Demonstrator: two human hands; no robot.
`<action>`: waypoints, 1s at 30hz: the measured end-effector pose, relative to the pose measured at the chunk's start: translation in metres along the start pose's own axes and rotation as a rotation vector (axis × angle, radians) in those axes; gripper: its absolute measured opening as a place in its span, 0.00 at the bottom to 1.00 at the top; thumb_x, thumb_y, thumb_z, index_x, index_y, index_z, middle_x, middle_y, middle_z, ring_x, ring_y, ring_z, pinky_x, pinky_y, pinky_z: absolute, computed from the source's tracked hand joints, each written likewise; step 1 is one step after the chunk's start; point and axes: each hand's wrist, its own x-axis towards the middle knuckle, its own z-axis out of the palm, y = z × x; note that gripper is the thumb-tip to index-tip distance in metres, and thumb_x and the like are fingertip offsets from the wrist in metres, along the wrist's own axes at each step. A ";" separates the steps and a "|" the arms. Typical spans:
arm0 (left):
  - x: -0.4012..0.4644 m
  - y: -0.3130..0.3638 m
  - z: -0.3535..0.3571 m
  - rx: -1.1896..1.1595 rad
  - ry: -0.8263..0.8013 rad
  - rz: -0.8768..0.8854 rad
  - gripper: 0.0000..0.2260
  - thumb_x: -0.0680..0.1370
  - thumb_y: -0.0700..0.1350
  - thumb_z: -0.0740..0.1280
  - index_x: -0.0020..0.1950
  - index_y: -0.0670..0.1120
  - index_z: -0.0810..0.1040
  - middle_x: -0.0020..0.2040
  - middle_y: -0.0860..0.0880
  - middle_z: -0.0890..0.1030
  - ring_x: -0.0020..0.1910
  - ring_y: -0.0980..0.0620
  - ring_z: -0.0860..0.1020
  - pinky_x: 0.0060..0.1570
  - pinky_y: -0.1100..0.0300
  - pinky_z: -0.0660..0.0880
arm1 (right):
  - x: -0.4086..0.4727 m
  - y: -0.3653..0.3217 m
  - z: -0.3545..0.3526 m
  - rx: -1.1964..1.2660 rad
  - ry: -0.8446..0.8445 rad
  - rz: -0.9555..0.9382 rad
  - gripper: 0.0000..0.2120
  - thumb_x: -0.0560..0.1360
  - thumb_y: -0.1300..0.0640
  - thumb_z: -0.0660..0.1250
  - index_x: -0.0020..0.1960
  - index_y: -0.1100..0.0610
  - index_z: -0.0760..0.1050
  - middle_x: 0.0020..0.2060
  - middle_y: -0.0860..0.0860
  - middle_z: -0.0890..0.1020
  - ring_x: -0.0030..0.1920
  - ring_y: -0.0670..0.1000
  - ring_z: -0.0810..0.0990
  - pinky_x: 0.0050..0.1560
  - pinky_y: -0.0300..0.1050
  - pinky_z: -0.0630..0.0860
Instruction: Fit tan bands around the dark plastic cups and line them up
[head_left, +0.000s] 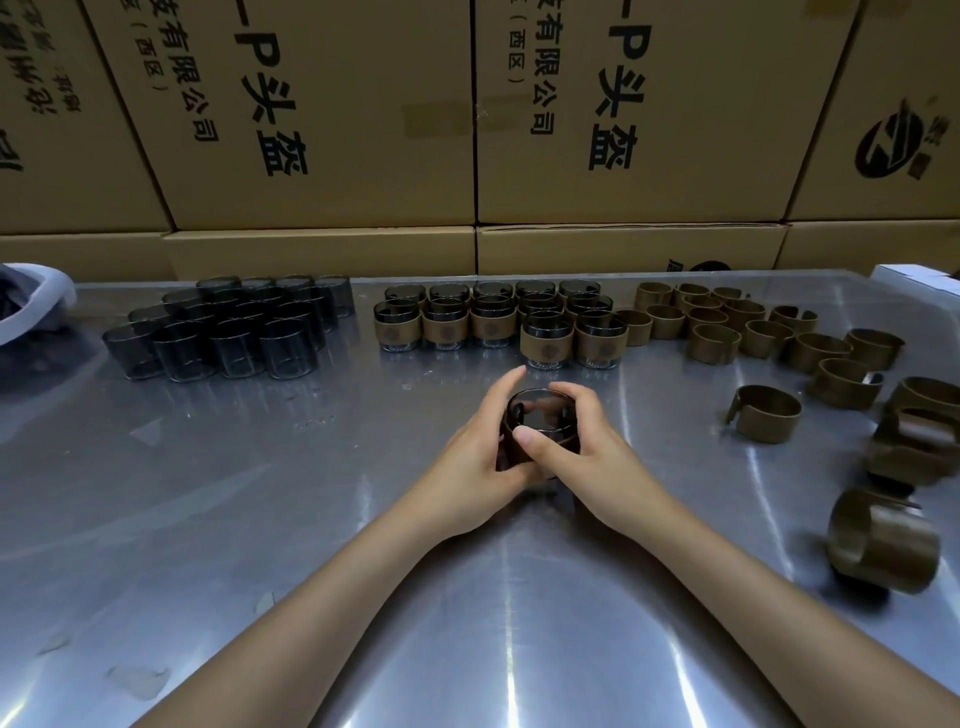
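Dark cup (537, 415), see-through smoky plastic, round open rim, upright, left hand (480, 457) and right hand (582, 457) both wrapped around it

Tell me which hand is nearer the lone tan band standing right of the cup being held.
Right. The right hand grips the cup on the side facing the lone band; the left hand is beyond it.

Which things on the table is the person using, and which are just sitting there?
For the job: cup in both hands, bare dark cups, loose tan bands, finished banded cups.
Just lying about: cardboard boxes, white bag, white box.
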 end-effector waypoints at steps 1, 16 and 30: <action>0.001 -0.001 0.000 -0.005 0.017 0.010 0.35 0.75 0.40 0.71 0.74 0.58 0.56 0.65 0.50 0.73 0.66 0.55 0.73 0.66 0.54 0.71 | 0.000 0.001 0.000 0.011 -0.004 -0.006 0.34 0.75 0.44 0.67 0.74 0.49 0.55 0.63 0.45 0.71 0.63 0.44 0.72 0.58 0.32 0.70; 0.099 -0.047 -0.031 0.153 0.411 -0.257 0.32 0.73 0.46 0.75 0.73 0.44 0.66 0.69 0.45 0.68 0.67 0.46 0.72 0.69 0.52 0.68 | 0.006 0.011 0.003 0.101 0.009 0.004 0.31 0.77 0.46 0.64 0.75 0.46 0.53 0.72 0.46 0.67 0.69 0.42 0.66 0.64 0.36 0.62; 0.121 -0.061 -0.033 0.206 0.411 -0.263 0.32 0.70 0.52 0.77 0.68 0.45 0.68 0.66 0.47 0.73 0.58 0.49 0.76 0.58 0.54 0.75 | 0.007 0.015 0.003 0.070 -0.011 0.002 0.28 0.77 0.45 0.64 0.72 0.44 0.56 0.65 0.42 0.71 0.66 0.41 0.70 0.62 0.35 0.64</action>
